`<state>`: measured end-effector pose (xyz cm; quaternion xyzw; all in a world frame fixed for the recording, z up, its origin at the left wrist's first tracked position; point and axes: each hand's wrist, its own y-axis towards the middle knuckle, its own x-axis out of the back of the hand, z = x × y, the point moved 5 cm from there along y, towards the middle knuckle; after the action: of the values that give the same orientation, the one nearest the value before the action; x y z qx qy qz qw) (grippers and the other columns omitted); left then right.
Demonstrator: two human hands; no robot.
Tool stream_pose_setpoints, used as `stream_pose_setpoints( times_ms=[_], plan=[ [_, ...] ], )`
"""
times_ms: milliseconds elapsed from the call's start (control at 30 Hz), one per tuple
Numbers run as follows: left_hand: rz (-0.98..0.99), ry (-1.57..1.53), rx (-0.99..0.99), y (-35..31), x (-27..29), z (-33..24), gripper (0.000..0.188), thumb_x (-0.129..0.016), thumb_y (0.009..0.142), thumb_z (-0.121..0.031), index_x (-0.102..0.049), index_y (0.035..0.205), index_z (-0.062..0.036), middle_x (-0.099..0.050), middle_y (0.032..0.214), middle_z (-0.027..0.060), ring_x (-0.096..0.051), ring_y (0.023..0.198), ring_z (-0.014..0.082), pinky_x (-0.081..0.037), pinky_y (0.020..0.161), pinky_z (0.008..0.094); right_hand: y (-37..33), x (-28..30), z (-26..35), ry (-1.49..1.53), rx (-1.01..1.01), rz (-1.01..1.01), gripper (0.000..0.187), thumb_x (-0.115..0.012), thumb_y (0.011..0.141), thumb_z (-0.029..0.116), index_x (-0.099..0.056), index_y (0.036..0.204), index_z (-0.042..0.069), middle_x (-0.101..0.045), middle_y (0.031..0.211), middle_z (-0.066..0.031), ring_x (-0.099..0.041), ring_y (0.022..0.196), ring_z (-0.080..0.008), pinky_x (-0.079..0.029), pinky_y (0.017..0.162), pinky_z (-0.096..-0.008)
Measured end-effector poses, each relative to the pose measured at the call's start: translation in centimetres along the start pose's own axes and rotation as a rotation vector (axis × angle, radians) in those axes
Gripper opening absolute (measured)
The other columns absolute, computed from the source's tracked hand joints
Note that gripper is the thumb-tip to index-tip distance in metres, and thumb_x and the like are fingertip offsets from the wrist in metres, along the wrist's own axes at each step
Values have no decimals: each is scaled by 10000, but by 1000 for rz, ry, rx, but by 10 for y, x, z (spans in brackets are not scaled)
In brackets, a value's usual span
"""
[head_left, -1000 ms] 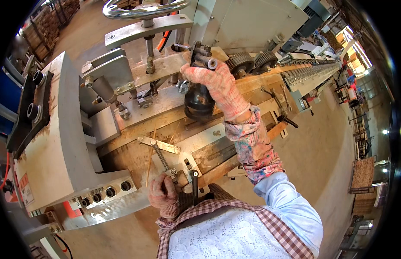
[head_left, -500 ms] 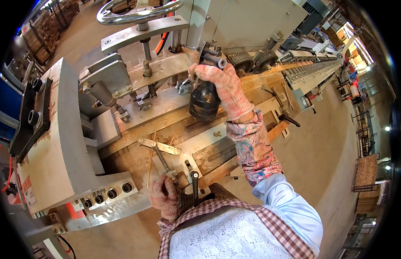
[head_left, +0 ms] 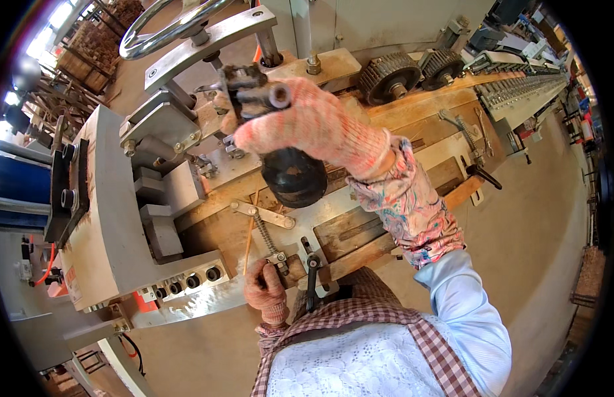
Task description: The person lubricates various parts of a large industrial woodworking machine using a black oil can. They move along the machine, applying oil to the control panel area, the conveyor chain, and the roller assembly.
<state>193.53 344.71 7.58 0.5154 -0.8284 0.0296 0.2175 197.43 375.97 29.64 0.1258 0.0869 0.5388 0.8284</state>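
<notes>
The gloved right hand [head_left: 310, 126] is wrapped about the upper part of the black unit [head_left: 294, 180], which is over the bed [head_left: 208, 241], left of and nearer than the gears [head_left: 390, 78]. The left hand [head_left: 264, 291] is curled beside the spring's [head_left: 264, 235] near end; whether it grips anything cannot be told. The unit is probably heavy, rigid and slippery along its rounded body; its top, around the fittings [head_left: 253, 91], should give the surer hold.

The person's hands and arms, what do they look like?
The right hand wears a pink and white knitted glove, then a colourful patterned oversleeve and light blue sleeve. The left hand wears a duller, stained knitted glove above a patterned cuff.
</notes>
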Motion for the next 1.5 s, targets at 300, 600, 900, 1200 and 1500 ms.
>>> stream_pose_setpoints(
  times_ms=[300,600,900,1200,1500],
  plan=[
    [-15,75,-74,1,-4,4,187,-658,966,-146,-677,1095,-12,-677,902,68,-595,735,126,-513,685,280,57,23,-16,-84,-42,306,361,-617,948,323,-727,1159,53,-745,1129,-58,-642,1090,-168,-505,933,-305],
    [-13,51,-29,-2,-5,8,184,-652,965,-130,-675,1095,-2,-676,920,66,-600,756,126,-512,692,268,69,15,-11,-235,-165,235,345,-547,1031,282,-710,1205,33,-722,1222,-72,-662,1086,-189,-503,984,-333],
    [-14,18,13,-2,-5,7,177,-643,963,-106,-665,1105,-4,-667,926,58,-596,765,121,-511,698,265,66,22,-25,-533,371,240,253,-537,1005,124,-716,1183,103,-711,1199,-58,-666,1047,-137,-512,935,-313],
    [-19,-1,11,-2,-6,10,185,-660,964,-122,-664,1112,-12,-662,902,47,-586,748,112,-503,677,261,77,25,-18,-330,434,231,230,-535,986,125,-743,1068,69,-749,1043,-83,-683,912,-229,-538,881,-318],
    [-32,103,-81,-3,-4,14,208,-674,967,-145,-669,1127,-12,-668,912,52,-589,743,118,-506,675,268,75,33,-20,-61,392,335,289,-499,1016,162,-739,1115,35,-754,1089,-99,-689,917,-163,-546,873,-340]
  ],
)
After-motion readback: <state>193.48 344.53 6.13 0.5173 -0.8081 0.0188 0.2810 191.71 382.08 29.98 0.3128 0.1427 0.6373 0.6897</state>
